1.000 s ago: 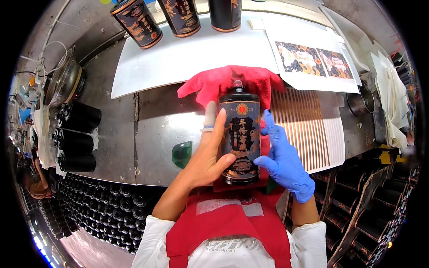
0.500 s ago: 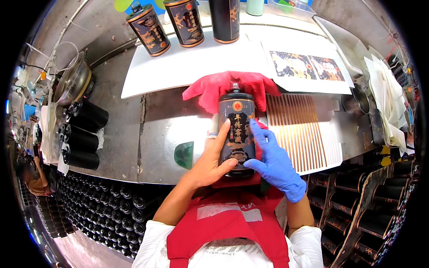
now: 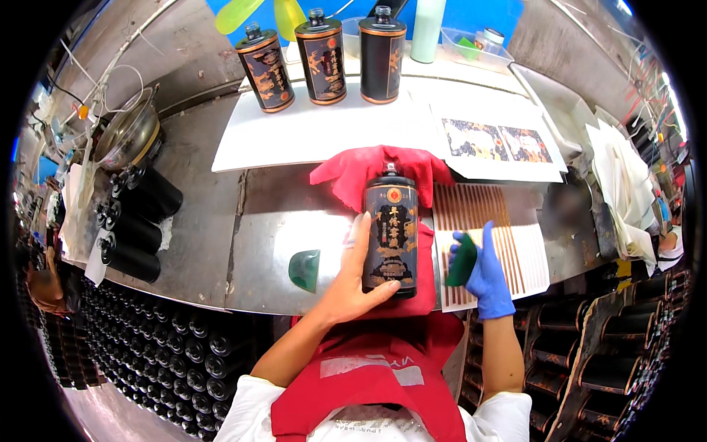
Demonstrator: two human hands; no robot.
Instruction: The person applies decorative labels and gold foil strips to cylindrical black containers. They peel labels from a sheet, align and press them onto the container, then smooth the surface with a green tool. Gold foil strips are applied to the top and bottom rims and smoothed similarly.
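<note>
A black bottle (image 3: 391, 236) with copper-coloured decoration lies face up on a red cloth (image 3: 342, 169), its clear neck pointing away from me. My bare left hand (image 3: 350, 289) grips its lower left side, with the thumb across the bottom of the label. To the right of the bottle, my right hand (image 3: 492, 283) in a blue glove is closed around a dark green scraper (image 3: 462, 261). That hand is over a white sheet with copper-coloured strips (image 3: 515, 250), apart from the bottle. Another green scraper (image 3: 303, 270) lies on the metal bench left of my left hand.
Three decorated bottles (image 3: 322, 62) stand at the back on white board. Printed pattern sheets (image 3: 497, 141) lie at the back right. Several plain black bottles (image 3: 132, 254) lie at the left. Racks of bottles (image 3: 158, 342) stand below the bench's front edge on both sides.
My right hand has left the bottle, moved right and now holds a green scraper. My left hand stays on the bottle. The view has shifted, showing more of the back.
</note>
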